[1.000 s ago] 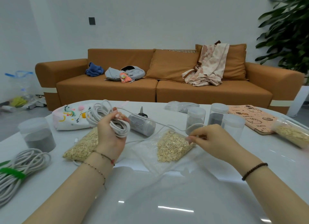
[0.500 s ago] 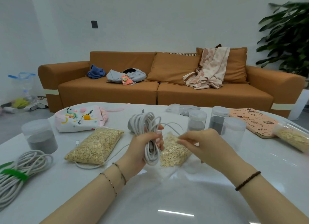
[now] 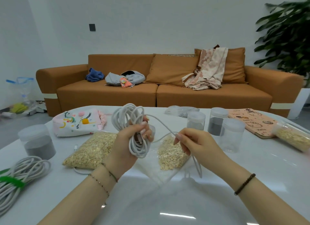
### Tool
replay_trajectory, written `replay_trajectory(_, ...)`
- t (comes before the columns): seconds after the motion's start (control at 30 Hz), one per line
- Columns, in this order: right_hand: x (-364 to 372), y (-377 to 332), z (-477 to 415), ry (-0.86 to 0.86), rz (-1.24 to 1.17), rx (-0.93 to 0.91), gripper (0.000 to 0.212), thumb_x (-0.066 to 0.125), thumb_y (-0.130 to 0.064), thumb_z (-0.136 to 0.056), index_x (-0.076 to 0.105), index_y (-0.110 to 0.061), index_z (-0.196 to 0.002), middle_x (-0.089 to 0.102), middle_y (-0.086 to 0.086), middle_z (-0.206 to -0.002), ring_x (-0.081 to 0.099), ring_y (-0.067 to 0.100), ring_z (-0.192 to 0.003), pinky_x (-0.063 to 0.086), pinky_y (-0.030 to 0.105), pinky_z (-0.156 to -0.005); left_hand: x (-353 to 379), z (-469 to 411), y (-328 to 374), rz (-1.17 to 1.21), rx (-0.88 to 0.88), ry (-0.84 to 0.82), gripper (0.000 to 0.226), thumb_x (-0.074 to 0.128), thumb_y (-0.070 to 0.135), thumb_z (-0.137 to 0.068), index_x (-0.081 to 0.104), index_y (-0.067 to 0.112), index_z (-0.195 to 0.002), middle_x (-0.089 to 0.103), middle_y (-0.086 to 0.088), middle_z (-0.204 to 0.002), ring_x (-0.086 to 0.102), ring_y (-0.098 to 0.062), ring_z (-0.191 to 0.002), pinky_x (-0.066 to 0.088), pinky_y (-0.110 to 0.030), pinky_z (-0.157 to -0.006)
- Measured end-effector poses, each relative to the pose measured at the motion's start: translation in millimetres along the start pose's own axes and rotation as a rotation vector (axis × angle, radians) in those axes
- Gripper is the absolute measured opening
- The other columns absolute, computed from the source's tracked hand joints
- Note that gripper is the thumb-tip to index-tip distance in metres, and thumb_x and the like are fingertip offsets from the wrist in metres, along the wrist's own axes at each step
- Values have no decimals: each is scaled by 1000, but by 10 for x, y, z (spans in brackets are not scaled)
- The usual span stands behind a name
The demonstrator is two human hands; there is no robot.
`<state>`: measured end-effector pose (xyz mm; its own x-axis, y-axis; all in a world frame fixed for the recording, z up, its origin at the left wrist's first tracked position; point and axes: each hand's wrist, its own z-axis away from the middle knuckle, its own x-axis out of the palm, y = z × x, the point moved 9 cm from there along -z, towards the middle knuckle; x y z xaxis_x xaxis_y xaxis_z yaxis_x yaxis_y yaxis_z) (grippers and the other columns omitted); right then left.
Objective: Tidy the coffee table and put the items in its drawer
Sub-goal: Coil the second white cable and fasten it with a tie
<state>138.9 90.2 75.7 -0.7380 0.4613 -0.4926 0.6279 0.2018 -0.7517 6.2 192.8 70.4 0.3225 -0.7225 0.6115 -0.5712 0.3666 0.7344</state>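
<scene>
My left hand grips a coiled white cable above the white coffee table. A loose strand runs from the coil to my right hand, which pinches it; the free end hangs below that hand, down to the table. Under my hands lie two clear bags of oats, one on the left and one in the middle. A second cable bundle with a green tie lies at the left edge. No drawer is in view.
Several lidded clear jars stand on the table, one at the left and three at the right. A white pouch, a pink notebook and a jar of oats lie farther back. An orange sofa stands behind.
My left hand has carried the coil from the left toward the middle and turned it. My right hand has slid along the strand, and the free end now hangs below it.
</scene>
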Motion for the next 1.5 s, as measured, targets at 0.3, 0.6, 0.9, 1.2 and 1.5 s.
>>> replay_trajectory(0.3,3,-203,78,139,87,-158,18,61,-19,-98,63,-17,-81,56,3,-62,53,21,-62,43,32,-61,-126,1,-331,-52,-39,154,18,68,10,-78,58,10,-93,51,-2,-68,54,-13,-61,53,-26,-65)
replay_trajectory(0.6,210,-356,167,121,454,-358,26,41,-38,-102,56,-23,-88,53,-13,-73,45,13,-64,39,26,-65,-49,104,-480,-184,-129,142,24,72,20,-75,78,17,-98,63,-7,-85,63,-17,-77,56,-34,-79)
replay_trajectory(0.9,208,-375,183,170,626,-377,27,42,-34,-101,61,-23,-85,52,-10,-66,43,16,-57,30,23,-61,-58,111,-471,-260,-94,164,49,80,30,-75,62,6,-113,57,-8,-87,61,-19,-86,52,-36,-85)
replay_trajectory(1.2,340,-477,266,172,776,-482,31,49,-33,-100,63,-21,-75,56,-9,-63,50,13,-55,40,28,-45,-157,146,-358,-389,3,319,28,75,11,-79,66,3,-104,72,-8,-87,69,-19,-85,57,-31,-71)
replay_trajectory(1.5,301,-351,230,75,745,-188,20,46,-42,-75,48,-23,-67,49,-9,-57,42,14,-53,26,18,-51,-256,85,-15,-210,112,419,17,54,1,-95,56,4,-79,57,-5,-62,62,-14,-60,56,-21,-62)
